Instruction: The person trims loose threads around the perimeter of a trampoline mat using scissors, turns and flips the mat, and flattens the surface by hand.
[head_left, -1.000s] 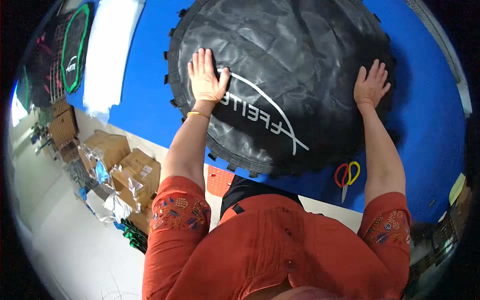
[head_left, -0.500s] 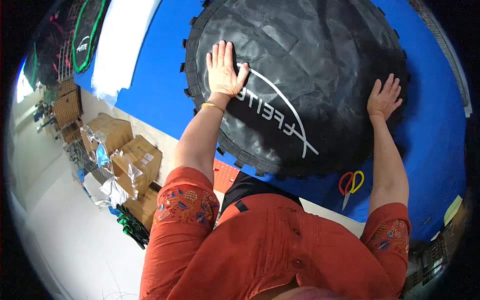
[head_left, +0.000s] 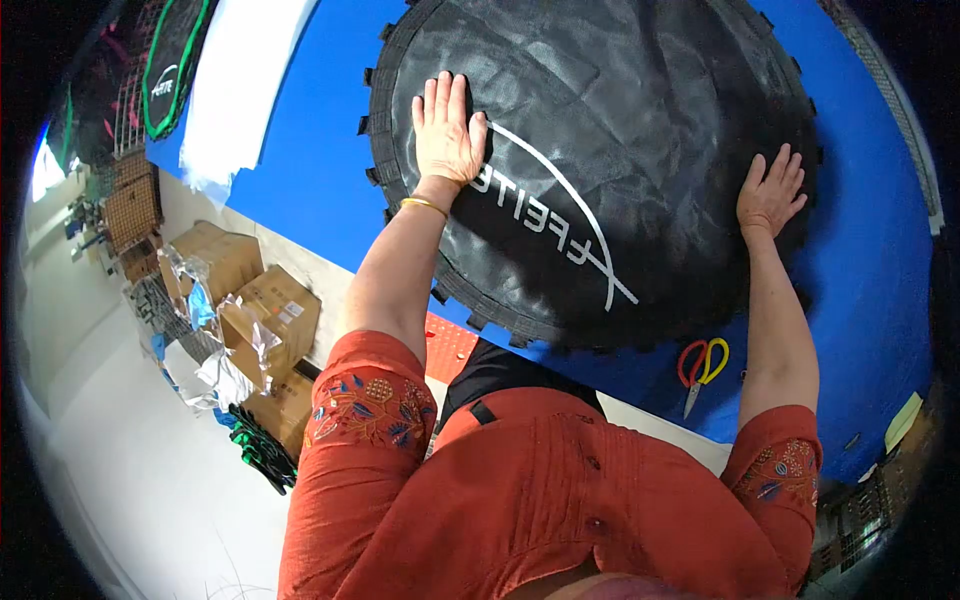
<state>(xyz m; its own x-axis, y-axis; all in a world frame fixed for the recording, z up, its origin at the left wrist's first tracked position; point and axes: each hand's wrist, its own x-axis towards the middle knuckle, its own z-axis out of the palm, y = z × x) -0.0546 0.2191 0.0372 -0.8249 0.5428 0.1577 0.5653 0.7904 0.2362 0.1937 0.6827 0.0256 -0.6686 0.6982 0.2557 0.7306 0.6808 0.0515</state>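
Note:
A round black trampoline mat (head_left: pixel 640 110) lies spread out, with short tabs all round its edge and a white arc and lettering printed on it. My left hand (head_left: pixel 448 135) rests flat on its left part beside the lettering, fingers stretched out and a yellow bangle on the wrist. Near the mat's right edge, my right hand (head_left: pixel 770 195) is also laid flat with the fingers spread. Neither hand grips anything. Scissors (head_left: pixel 698 375) with one red and one yellow handle lie just below the mat, left of my right forearm.
The blue table top (head_left: pixel 310 180) carries the mat, and white sheeting (head_left: pixel 235 100) lies at its far left. Cardboard boxes (head_left: pixel 272 318) stand on the floor to the left. Another black mat with green edging (head_left: pixel 172 75) shows at upper left.
My left hand has shifted slightly up the mat, its thumb nearer the fingers. The right hand stays almost where it was, and the mat is slightly shifted in view.

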